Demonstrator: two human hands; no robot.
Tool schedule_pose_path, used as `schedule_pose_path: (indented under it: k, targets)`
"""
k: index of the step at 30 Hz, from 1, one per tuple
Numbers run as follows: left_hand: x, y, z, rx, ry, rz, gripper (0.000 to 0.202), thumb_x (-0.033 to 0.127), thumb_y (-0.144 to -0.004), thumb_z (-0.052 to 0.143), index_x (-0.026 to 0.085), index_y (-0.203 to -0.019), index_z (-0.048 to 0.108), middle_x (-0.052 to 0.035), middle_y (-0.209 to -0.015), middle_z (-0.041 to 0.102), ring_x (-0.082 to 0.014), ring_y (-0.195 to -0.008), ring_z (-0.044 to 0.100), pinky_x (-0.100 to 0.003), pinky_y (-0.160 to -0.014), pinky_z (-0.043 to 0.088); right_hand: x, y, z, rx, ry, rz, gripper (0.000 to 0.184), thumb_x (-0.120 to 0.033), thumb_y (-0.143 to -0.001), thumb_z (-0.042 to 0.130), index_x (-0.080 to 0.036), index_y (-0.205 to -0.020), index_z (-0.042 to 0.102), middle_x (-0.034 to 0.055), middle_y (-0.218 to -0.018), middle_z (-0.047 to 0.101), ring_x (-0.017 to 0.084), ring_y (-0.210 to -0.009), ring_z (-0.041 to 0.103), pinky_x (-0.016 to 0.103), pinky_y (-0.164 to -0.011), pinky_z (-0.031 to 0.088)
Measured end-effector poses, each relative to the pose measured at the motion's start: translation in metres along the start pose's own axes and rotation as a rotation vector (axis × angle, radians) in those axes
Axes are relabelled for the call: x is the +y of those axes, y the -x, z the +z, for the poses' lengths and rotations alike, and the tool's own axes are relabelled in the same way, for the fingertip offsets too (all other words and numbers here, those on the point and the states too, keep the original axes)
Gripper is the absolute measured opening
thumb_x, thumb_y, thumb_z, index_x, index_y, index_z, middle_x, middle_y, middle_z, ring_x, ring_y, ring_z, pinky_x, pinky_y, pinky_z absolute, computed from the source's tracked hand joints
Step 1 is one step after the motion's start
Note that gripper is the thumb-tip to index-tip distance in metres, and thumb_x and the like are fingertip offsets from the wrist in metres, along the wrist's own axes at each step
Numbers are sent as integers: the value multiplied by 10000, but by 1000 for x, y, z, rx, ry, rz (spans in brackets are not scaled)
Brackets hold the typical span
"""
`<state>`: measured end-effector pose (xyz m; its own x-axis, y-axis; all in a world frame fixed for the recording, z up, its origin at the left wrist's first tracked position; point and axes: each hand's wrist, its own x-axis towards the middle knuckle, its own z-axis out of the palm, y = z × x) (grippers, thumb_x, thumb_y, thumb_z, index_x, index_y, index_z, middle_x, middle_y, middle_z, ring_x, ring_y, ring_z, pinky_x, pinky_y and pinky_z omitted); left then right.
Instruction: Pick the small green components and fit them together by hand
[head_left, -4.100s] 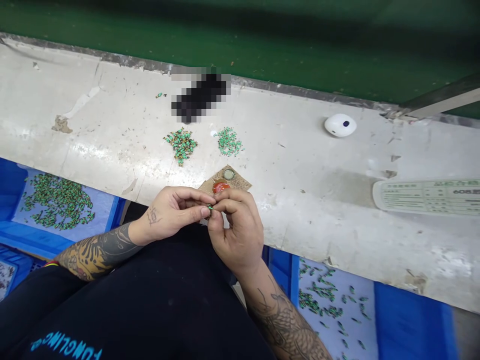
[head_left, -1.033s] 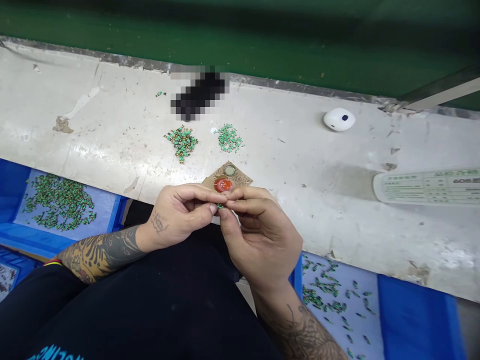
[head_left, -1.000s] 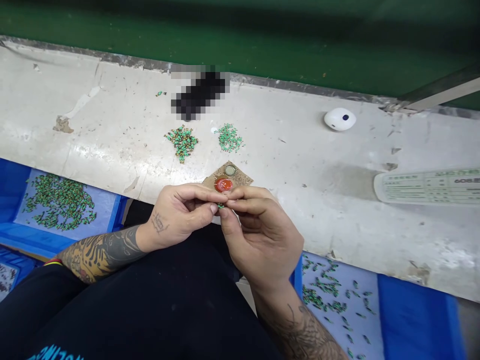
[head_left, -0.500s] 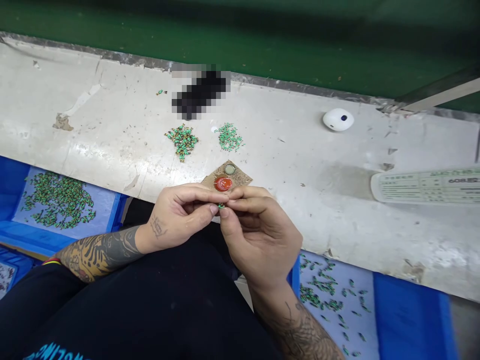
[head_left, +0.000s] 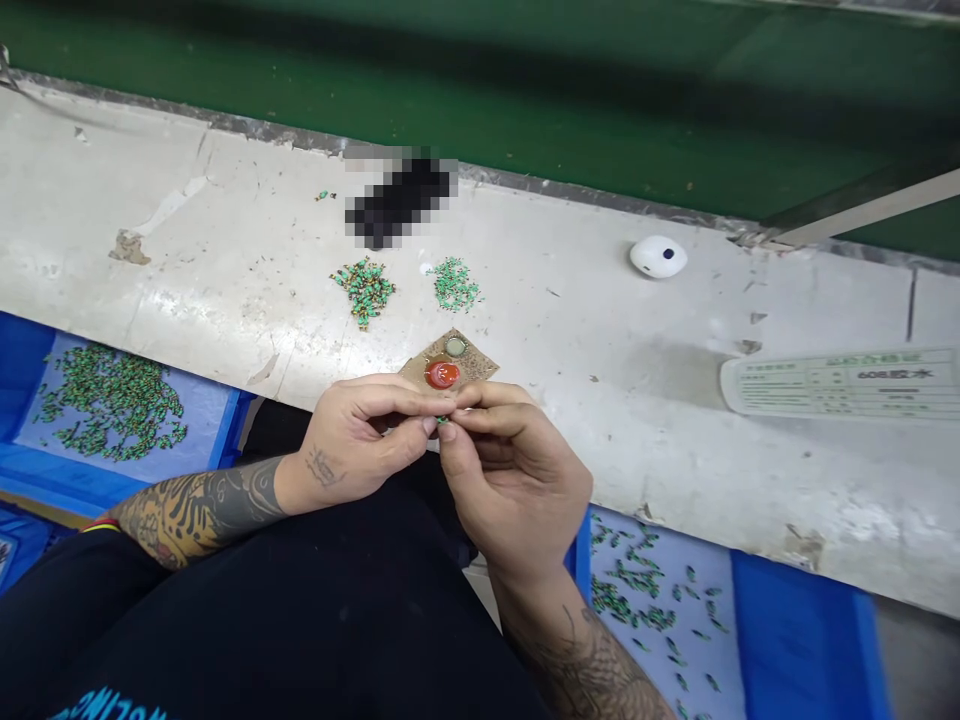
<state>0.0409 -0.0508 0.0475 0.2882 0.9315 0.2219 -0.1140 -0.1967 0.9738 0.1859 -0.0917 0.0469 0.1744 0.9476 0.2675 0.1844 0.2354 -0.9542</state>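
Narrow pinch by the left hand [head_left: 360, 440] from seven o'clock on a tiny green glossy part [head_left: 442, 421], shared with the equally narrow right hand [head_left: 514, 490] from five o'clock, just below a speckled brown card [head_left: 476, 368] at twelve o'clock; best done with steady, close-set fingertips.

The tiny green piece [head_left: 442, 421] pinched between the left hand [head_left: 356, 440] and right hand [head_left: 510, 480] was mostly hidden and too small to identify. A dark object [head_left: 401, 205] was pixelated beyond recognition, and the printed card [head_left: 844, 385] ran off the right edge.
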Motion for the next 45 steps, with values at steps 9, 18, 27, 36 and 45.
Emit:
schedule_pose_path:
  k: [9, 18, 27, 36, 45]
  targets:
    - [2, 1, 0, 4, -18, 40, 207, 32, -830, 664, 149, -947, 788, -74, -860, 778, -128, -771, 734, -197, -674, 588, -2, 1, -1, -13, 65, -78, 221, -28, -820, 674, -226, -911, 639, 27, -1006, 661, 176, -907, 679, 337, -778, 603]
    - [2, 0, -1, 1, -43, 21, 215, 30, -826, 655, 170, -923, 786, -71, -878, 786, -135, -778, 741, -200, -663, 591, 0, 1, -3, -30, 135, -132, 235, -31, -816, 681, -236, -925, 647, 18, -997, 679, 182, -892, 692, 355, -783, 619]
    - [-2, -1, -6, -35, 84, -38, 154, 119, -840, 717, 184, -948, 806, -89, -907, 795, -168, -828, 761, -233, -715, 625, 0, 2, -1, -6, 117, -123, 198, -82, -855, 678, -248, -963, 676, 42, -997, 683, 206, -903, 696, 383, -765, 640]
    - [-3, 0, -7, -54, 113, -55, 132, 160, -852, 734, 190, -953, 813, -98, -925, 797, -175, -818, 764, -234, -687, 626, 0, 4, -3, -8, 41, -123, 266, -15, -825, 695, -231, -980, 694, 33, -1018, 674, 191, -926, 695, 366, -792, 636]
    - [-4, -2, -5, -55, 107, -23, 161, 105, -843, 719, 196, -937, 812, -83, -881, 791, -156, -799, 755, -214, -685, 614, 1, 5, -4, -5, 72, -122, 229, -51, -845, 693, -244, -967, 692, 39, -1017, 685, 206, -926, 705, 375, -766, 637]
